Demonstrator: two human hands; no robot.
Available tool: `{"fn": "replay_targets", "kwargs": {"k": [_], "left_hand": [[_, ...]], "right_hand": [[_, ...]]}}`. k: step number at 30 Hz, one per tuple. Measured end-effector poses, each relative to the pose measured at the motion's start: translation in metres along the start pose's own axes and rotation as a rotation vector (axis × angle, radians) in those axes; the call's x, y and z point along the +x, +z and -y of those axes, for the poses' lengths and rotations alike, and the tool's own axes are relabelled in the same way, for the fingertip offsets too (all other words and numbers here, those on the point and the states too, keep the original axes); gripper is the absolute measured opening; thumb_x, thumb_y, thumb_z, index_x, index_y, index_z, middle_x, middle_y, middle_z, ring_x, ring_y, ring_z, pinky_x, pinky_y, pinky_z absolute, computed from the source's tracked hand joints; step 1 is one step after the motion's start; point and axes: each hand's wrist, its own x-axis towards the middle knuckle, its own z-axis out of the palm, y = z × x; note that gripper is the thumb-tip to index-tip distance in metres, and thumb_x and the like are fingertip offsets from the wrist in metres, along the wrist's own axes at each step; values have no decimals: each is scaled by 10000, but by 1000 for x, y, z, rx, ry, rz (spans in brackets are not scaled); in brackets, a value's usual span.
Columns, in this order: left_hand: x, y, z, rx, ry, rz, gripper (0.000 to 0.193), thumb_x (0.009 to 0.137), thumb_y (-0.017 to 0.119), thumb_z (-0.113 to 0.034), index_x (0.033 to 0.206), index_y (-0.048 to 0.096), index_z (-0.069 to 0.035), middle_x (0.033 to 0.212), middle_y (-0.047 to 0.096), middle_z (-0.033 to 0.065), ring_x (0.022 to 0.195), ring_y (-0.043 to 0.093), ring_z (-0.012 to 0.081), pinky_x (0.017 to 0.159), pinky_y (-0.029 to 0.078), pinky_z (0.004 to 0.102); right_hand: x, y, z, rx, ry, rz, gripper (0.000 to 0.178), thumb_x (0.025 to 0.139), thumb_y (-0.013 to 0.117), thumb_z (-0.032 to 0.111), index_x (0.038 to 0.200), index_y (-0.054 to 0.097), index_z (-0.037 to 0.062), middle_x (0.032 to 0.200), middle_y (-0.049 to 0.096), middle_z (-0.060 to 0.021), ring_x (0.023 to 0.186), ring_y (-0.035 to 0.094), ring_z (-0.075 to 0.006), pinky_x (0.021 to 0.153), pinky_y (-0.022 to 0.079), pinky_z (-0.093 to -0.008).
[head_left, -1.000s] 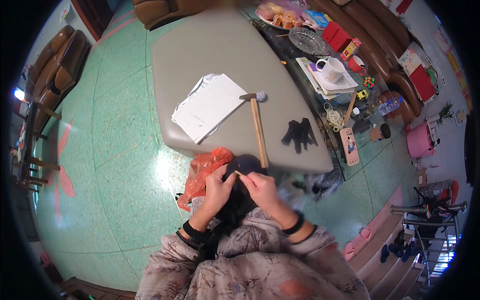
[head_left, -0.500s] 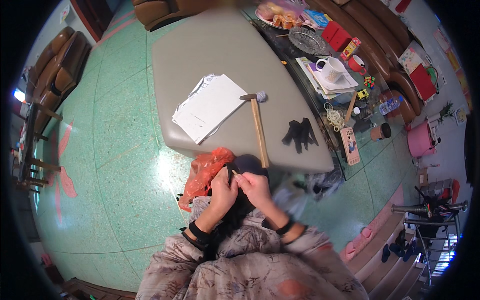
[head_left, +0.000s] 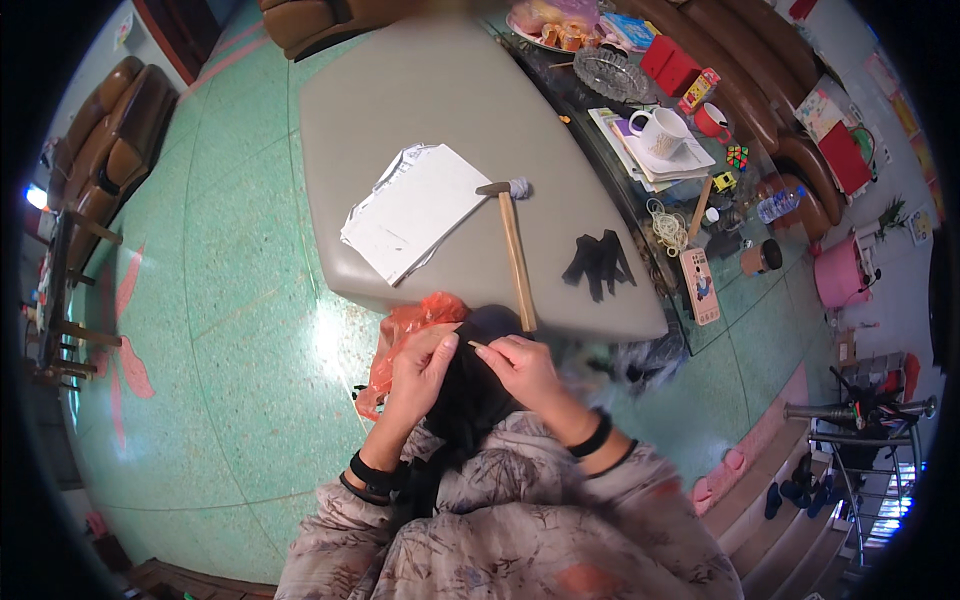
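My left hand [head_left: 422,368] is closed over my lap, its thumb against the fingers. Whatever it pinches is too small or hidden to make out. To its right, my right hand [head_left: 522,370] grips a small thin tan piece [head_left: 476,345] between thumb and forefinger, its tip pointing at the left hand. The hands are a little apart. Black cloth [head_left: 462,392] lies beneath and between them on my lap. Just beyond my left hand is a crumpled red plastic bag [head_left: 425,312]. A wooden-handled hammer [head_left: 517,262] rests on the grey padded bench [head_left: 440,100] ahead.
White papers [head_left: 415,215] and black fabric strips [head_left: 598,265] lie on the bench. At right, a dark glass table holds a white mug [head_left: 660,133], a glass bowl [head_left: 610,75], string [head_left: 667,228], and a phone in a pink case [head_left: 700,287]. Steps [head_left: 780,520] descend at the lower right.
My hands have moved apart from each other, the left one to the left and the right one to the right. The tan piece stays in my right fingers.
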Motion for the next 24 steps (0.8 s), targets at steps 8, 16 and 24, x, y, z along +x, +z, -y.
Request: {"fn": "replay_targets", "kwargs": {"k": [8, 16, 24], "left_hand": [[0, -3, 0, -326, -378, -79, 178, 863, 637, -132, 947, 674, 20, 788, 649, 49, 685, 562, 93, 623, 450, 212], [-2, 1, 11, -443, -366, -79, 178, 876, 615, -149, 936, 662, 12, 733, 620, 32, 655, 536, 87, 613, 431, 203], [0, 7, 9, -513, -391, -151, 149, 878, 612, -131, 898, 666, 6, 743, 619, 17, 649, 542, 87, 589, 432, 205]], "right_hand": [[-7, -3, 6, 105, 168, 103, 237, 894, 551, 178, 748, 549, -9, 654, 541, -153, 600, 548, -339, 523, 422, -384], [-10, 14, 4, 50, 26, 52, 230, 891, 559, 161, 748, 519, -15, 661, 548, -197, 608, 550, -383, 510, 429, -419], [-7, 7, 4, 175, 153, 68, 242, 898, 554, 162, 739, 510, -15, 624, 540, -178, 570, 547, -354, 506, 434, -377]]}}
